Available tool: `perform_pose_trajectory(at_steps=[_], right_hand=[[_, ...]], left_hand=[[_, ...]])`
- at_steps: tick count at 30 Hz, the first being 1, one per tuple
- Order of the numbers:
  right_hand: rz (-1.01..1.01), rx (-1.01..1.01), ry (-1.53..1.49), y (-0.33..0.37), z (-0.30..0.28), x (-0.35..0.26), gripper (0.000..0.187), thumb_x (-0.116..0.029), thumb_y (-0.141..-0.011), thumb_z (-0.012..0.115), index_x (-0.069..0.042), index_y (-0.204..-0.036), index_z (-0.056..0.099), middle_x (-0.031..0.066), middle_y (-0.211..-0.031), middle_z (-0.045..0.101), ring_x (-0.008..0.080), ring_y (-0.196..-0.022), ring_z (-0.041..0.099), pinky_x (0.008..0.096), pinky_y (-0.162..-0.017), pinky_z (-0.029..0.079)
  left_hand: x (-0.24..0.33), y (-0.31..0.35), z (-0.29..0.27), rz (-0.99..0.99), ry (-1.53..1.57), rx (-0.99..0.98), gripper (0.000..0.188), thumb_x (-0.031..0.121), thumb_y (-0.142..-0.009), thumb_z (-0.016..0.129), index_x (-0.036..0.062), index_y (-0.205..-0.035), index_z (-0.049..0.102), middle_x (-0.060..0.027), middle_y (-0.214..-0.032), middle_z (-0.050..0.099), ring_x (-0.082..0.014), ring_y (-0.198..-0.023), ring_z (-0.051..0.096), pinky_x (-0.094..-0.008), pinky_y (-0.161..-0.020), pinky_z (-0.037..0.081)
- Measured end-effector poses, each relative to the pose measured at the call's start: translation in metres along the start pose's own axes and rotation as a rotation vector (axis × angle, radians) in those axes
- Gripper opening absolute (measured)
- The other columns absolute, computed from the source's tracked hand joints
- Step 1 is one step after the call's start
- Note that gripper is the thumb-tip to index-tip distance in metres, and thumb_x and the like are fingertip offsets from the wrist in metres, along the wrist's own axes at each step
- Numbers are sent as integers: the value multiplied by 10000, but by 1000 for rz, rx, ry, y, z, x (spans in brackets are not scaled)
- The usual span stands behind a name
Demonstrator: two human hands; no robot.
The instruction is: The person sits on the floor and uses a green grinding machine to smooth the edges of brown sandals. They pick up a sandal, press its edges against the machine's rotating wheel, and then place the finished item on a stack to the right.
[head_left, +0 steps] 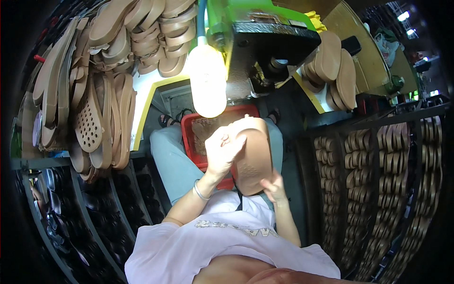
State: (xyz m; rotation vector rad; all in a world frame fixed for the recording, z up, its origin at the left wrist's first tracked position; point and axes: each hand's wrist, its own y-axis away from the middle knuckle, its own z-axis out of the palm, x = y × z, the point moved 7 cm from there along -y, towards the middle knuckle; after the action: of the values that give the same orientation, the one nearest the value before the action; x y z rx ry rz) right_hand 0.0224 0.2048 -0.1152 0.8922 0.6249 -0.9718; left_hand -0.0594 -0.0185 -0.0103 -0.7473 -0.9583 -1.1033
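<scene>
A tan sole (253, 158) is held up between the two hands, over the lap (170, 149). Its upper left edge is pinched by the fingers of the left hand (224, 151); its lower right edge is touched by the fingers of the right hand (274, 188), though whether it is pinched there cannot be told through the blur. The step in hand is judged to be handling of the sole's edge; for the next move, a firm left hold and a light right touch seem to be called for. Beyond the fingers, a red basket (187, 135) is seen, then a lit lamp (208, 80) and a machine (274, 40); to their far left, stacked soles (90, 118) are borne by the tabletop (143, 90). No brand can be made out. Lettering (229, 228) is borne by the shirt (189, 251), nearer than the fingers, partly lost in folds; a pale label (298, 22) on the machine is too small to be read.
</scene>
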Motion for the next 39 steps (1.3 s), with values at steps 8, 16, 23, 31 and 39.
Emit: perform_pose_trajectory(at_steps=[8,16,23,31,39], right_hand=[[313,-262,-7,-4,60,59,510,-11,-773,726,21,-1230,502,120,-1173,585,212,-1082,572,341,-933,473],[-12,133,85,31,2,2,416,-22,-762,715,68,-1138,562,120,-1089,629,191,-984,605,327,-871,489],[-427,299,236,4,-41,-102,563,-122,-812,665,64,-1288,427,144,-1256,535,227,-1164,516,361,-1026,383],[-583,184,220,-85,-14,-218,414,-77,-865,603,44,-1232,455,142,-1178,555,217,-1108,536,335,-984,411],[-477,64,166,-137,29,-221,346,-55,-853,598,-4,-1181,501,91,-1104,595,175,-1023,576,299,-916,451]], left_hand=[[52,-43,20,297,-420,-41,131,56,-793,708,-17,-898,677,-58,-830,664,-126,-724,613,-248,-681,497],[23,-27,-18,162,-321,61,162,22,-769,697,-30,-915,649,-19,-805,626,-78,-727,569,-215,-678,471],[6,-20,-21,2,-178,35,141,25,-815,670,-48,-932,639,-34,-829,632,-67,-719,556,-205,-668,458],[15,-22,-15,40,-241,-53,283,-18,-817,655,-70,-1093,613,-79,-948,656,-101,-824,597,-232,-768,486],[39,-7,-41,-95,-58,77,286,48,-829,695,-84,-1071,621,-83,-948,673,-109,-826,623,-249,-735,515]])
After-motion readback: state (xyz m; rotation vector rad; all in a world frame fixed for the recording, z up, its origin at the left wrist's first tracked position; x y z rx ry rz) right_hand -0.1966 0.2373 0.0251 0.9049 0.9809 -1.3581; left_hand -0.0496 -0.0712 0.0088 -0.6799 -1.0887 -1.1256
